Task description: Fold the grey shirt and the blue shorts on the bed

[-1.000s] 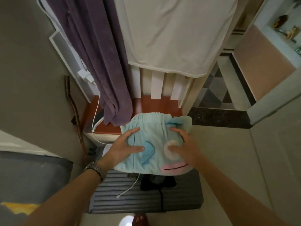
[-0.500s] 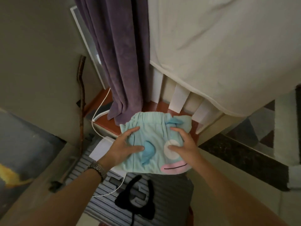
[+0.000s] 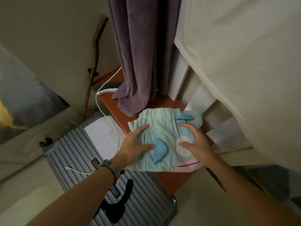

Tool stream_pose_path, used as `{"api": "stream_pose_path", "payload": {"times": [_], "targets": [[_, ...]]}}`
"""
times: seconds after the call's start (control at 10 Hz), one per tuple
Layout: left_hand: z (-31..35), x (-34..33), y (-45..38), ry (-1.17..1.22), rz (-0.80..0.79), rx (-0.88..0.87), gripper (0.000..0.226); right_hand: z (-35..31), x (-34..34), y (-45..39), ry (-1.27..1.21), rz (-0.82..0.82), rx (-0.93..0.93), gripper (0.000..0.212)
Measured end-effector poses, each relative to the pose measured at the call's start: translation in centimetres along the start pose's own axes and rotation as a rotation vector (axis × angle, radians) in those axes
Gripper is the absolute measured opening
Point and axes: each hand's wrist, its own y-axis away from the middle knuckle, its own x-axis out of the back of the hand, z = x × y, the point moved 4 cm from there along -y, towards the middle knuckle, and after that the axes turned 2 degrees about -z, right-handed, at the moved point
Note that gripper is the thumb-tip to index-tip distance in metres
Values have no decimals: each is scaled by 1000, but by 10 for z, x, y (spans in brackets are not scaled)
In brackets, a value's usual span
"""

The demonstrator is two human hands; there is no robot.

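The blue shorts [image 3: 164,132] are folded into a small packet, light blue with a darker blue patch, a white circle and a pink mouth shape. Both hands hold the packet from its sides. My left hand [image 3: 135,144], with a watch on the wrist, grips the left edge, thumb and forefinger spread on top. My right hand [image 3: 193,141] grips the right side, its thumb on the white circle. The packet is over a red-brown wooden ledge [image 3: 172,178]; I cannot tell whether it rests on it. No grey shirt is in view.
A purple towel [image 3: 143,51] hangs down onto the ledge just behind the shorts. A large white cloth [image 3: 244,54] hangs at the right over white slats. A grey ribbed suitcase [image 3: 78,159] lies at lower left with a white cable [image 3: 105,118] and a black strap on it. A stick leans on the wall.
The view has swung and I have come closer. The shorts, still held in both hands, have moved from above the suitcase to above the red-brown ledge.
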Motion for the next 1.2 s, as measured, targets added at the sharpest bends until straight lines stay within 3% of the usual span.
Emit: {"api": "stream_pose_path", "payload": {"times": [0.2,0.5,0.7,0.9,1.0,1.1,1.2], "targets": [[-59,-51,-22,199,111,48,77,44,-4,-47,188,-81,62,60],[-79,-94,-13,232,309,91,76,80,-9,-67,309,-102,81,61],[-80,-101,-10,291,342,142,73,88,-12,-73,351,-165,84,61],[-74,-106,-4,314,312,184,76,76,-9,-77,555,-196,59,58],[-71,-96,5,270,211,198,71,62,-5,-73,718,-191,-32,53],[-64,-60,23,189,243,167,48,38,1,-64,861,-153,-118,51],[-51,-7,50,-39,329,123,24,-1,3,-45,994,-170,-135,44]]}}
